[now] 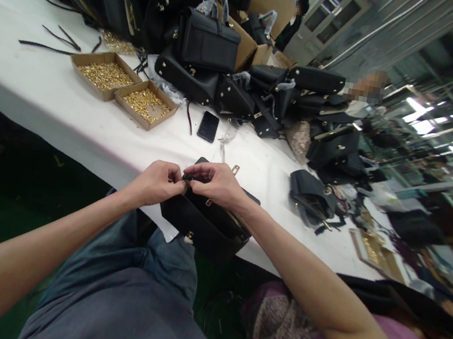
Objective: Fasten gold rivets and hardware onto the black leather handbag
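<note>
A grey shirt [126, 315], then a black handbag [203, 224], below the fingers [174, 171]; left hand [157, 182] and right hand [219, 184] pinch a small black piece [188, 177], smartphone [208, 126] beyond.

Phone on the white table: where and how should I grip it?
Probably pinch the phone by its long edges, midway along, from above: it lies flat on the white table, so its thin sides offer the grip. Clear plastic lies close to one side.

Matt black leather-look bag [207, 227]; smooth white cloth [117, 141]; shiny gold-coloured metal pieces [145, 104].
</note>
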A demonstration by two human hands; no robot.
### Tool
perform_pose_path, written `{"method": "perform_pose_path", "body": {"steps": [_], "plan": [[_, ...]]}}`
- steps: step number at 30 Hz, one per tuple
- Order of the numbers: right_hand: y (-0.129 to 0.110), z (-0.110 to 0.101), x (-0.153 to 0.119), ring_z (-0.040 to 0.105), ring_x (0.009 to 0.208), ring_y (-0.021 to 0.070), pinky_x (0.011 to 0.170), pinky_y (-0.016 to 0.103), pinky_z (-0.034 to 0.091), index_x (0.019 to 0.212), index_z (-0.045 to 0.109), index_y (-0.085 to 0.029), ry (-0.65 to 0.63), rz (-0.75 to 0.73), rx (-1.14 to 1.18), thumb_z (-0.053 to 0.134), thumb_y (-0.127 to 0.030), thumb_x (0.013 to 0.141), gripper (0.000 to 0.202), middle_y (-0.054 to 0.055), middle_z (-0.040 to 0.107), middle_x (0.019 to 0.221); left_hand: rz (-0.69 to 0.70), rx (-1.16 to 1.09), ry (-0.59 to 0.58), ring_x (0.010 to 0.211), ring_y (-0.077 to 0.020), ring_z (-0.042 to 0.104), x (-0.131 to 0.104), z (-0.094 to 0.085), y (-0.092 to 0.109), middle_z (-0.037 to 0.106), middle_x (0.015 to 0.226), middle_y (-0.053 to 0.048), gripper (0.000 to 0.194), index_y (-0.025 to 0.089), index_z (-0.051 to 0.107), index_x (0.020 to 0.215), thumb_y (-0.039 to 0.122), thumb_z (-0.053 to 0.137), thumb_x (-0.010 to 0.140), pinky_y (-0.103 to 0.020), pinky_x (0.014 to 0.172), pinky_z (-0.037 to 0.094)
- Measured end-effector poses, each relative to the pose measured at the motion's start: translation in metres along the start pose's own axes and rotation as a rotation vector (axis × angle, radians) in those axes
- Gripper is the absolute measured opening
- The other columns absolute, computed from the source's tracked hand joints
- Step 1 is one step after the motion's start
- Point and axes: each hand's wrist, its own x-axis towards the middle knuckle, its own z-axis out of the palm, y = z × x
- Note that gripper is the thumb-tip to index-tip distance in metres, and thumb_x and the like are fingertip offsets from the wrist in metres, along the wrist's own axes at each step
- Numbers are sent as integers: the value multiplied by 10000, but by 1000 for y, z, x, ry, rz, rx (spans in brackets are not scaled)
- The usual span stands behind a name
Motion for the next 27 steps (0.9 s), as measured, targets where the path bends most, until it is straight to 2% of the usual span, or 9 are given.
{"method": "perform_pose_path", "body": {"steps": [7,16,23,27], "plan": [[7,5,0,760,831,179,730,250,572,1146,843,-128,65,30,61,799,-216,751,407,62,833,931,-28,-30,45,599,-127,498,1,5,-3,601,614,12,209,171,663,675,337,725,786,-269,554,333],[7,8,-2,771,893,198,808,287,600,1133,848,-143,81,20,71,820,-212,737,403,74,847,999,-44,-80,17,605,-125,490,4,6,-12,596,614,12,208,166,683,679,335,740,786,-268,557,332],[5,9,-2,757,845,187,745,267,586,1126,851,-134,119,54,64,819,-236,733,407,71,843,967,-63,-149,-20,620,-131,518,1,4,-15,665,670,-14,280,151,757,765,414,752,861,-267,554,326],[3,10,0,731,772,168,684,249,557,1092,858,-135,166,88,87,813,-207,709,392,58,834,910,-61,-146,-5,584,-118,472,4,6,-17,621,626,-2,313,148,762,746,431,748,879,-270,537,278]]}}
